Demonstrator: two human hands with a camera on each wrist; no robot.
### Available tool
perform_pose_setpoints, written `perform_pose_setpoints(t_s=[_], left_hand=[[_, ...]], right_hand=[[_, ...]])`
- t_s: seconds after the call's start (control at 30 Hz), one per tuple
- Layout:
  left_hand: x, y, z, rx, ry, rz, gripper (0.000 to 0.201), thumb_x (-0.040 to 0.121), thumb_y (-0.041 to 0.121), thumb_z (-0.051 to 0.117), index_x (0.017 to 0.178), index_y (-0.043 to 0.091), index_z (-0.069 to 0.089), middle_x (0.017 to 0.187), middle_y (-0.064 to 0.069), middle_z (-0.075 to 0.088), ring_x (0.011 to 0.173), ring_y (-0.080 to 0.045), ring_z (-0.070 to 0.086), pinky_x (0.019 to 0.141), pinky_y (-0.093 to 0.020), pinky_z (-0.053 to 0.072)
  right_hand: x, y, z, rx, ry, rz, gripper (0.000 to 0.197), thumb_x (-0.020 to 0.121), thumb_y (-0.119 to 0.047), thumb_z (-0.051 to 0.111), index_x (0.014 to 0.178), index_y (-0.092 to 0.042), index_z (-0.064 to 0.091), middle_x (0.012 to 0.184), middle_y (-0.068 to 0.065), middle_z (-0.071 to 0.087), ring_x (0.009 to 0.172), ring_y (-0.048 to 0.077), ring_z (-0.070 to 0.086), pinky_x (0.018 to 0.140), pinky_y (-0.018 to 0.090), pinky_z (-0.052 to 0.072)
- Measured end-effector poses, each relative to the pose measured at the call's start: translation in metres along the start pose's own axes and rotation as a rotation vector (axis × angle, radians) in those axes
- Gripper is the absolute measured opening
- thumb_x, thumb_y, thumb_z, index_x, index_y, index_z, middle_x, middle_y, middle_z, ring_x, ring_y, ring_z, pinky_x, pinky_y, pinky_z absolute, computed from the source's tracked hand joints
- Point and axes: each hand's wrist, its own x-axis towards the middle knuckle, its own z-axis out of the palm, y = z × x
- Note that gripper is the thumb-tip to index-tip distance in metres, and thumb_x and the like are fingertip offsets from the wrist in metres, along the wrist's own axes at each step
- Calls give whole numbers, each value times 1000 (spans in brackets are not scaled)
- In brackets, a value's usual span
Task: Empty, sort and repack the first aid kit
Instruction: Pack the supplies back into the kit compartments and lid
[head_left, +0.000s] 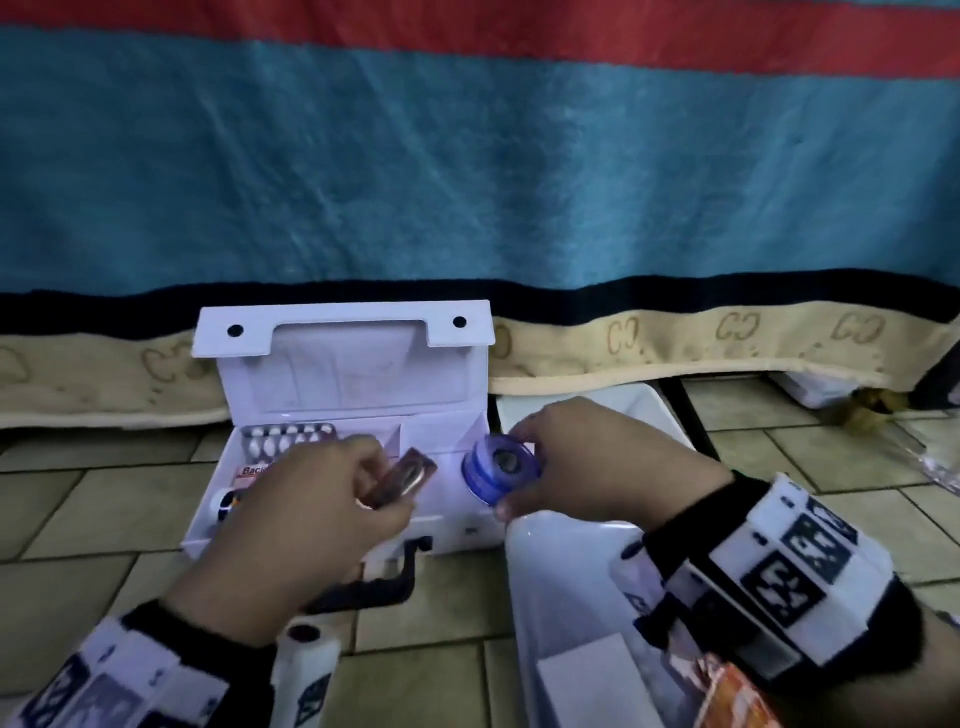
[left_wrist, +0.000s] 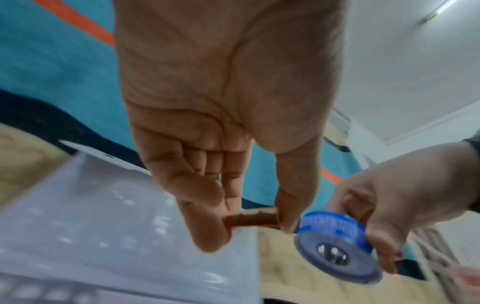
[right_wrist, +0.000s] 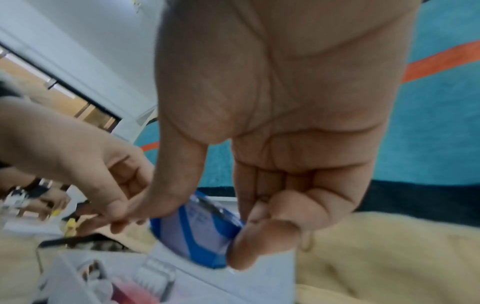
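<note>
The white first aid box (head_left: 457, 530) stands open on the tiled floor, its lid leaning back against the blanket. My left hand (head_left: 332, 493) pinches a flat brown packet (head_left: 405, 478) (left_wrist: 252, 221) above the box's middle. My right hand (head_left: 582, 457) grips a blue tape roll (head_left: 496, 467) (left_wrist: 337, 244) (right_wrist: 202, 232) over the box's right compartment. In the left compartment lie a blister pack of white pills (head_left: 285, 439), a tube with red lettering (head_left: 254, 474) and a small dark bottle (head_left: 226, 505), partly hidden by my left hand.
A white tray (head_left: 550, 587) with a white box (head_left: 587, 680) and an orange packet (head_left: 732, 696) sits at the near right. A second white tray (head_left: 644, 410) lies behind my right hand. A white roll (head_left: 306, 660) stands near my left wrist. The blanket (head_left: 467, 182) hangs behind.
</note>
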Motion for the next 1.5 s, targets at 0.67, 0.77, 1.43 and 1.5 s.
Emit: perform_pose_setpoints(t_s=[0.67,0.77,1.43,1.5], left_hand=[[8,-101,-30,-104,97,-140,20,75,35,71,71,22,57,60,3,61,51,-5,57,52,-25,43],[10,-104,-29,-78,89,-137,22,73,38,71,71,23,56,62,5,61,56,-5,56,60,-31,47],[20,-102,-27,-5,73,-103,21,72,43,70,74,26,57,68,8,61,64,-7,59,64,-34,52],[21,-102,-25,-4,67,-89,21,72,41,70,74,25,58,70,7,61,64,-9,59,65,-35,52]], right_hand=[[97,-96,60,-76,-167,78,47,67,-29,83,60,-15,38,66,-1,38,71,21,46,46,23,29],[99,-96,54,-92,-220,39,32,66,-25,83,88,-12,63,86,3,58,81,22,56,62,25,45],[89,-91,62,5,-204,-70,42,84,5,48,121,-13,55,115,6,63,108,22,58,86,29,45],[87,-90,62,71,-202,-74,43,84,6,48,120,-15,56,112,4,66,104,20,60,86,28,48]])
